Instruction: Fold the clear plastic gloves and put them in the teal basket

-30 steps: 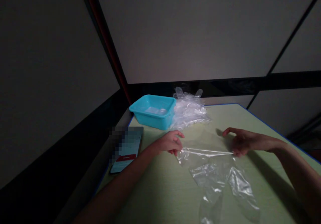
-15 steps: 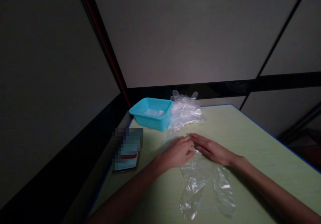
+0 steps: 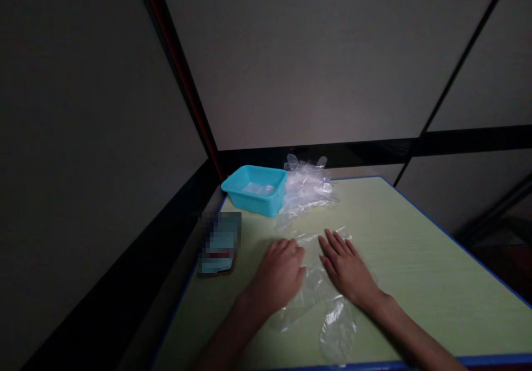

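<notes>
A clear disposable plastic glove (image 3: pixel 338 329) lies spread on the table in front of me, its loose lobes pointing towards me. My left hand (image 3: pixel 279 274) rests on its left side, fingers curled together over the film; the fingertips are partly hidden. On the right part of the film my right hand (image 3: pixel 347 265) lies flat, palm down, with the fingers stretched and slightly apart. Beyond my hands is a crumpled pile of clear plastic gloves (image 3: pixel 307 185), with finger shapes sticking up at its back.
A turquoise plastic basket (image 3: pixel 253 203) stands left of the pile, with some clear plastic inside. A phone-like flat object (image 3: pixel 220 246), partly blurred, lies at the left edge. The pale green table (image 3: pixel 419 260) has blue edging, and walls stand behind and left.
My hands have moved apart and nearer to me. The right hand has flattened out onto the film, and the spread glove has shifted towards me and left. The view has shifted slightly.
</notes>
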Available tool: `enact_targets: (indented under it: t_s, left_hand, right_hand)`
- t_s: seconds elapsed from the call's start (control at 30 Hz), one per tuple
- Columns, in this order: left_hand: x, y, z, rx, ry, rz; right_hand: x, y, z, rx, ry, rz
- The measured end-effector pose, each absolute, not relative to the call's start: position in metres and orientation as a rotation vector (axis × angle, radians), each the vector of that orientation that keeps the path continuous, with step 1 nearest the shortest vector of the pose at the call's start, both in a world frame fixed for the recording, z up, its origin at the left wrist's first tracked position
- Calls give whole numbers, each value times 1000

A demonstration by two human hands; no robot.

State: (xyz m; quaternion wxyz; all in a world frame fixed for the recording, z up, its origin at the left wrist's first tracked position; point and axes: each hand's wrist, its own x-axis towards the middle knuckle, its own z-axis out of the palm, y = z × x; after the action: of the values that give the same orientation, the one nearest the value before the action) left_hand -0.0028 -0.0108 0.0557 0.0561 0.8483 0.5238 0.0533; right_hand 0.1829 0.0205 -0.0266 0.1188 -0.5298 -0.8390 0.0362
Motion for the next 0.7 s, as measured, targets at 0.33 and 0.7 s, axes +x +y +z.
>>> enact_targets:
  t_s: [0.33, 0.7]
  left_hand:
    - [-15, 1, 42, 2523, 1362, 18]
    - [-19, -14, 37, 2257, 1429, 433]
  right_hand:
    - [181, 19, -19, -1595, -2462, 118]
    - [182, 18, -19, -1616, -2455, 168]
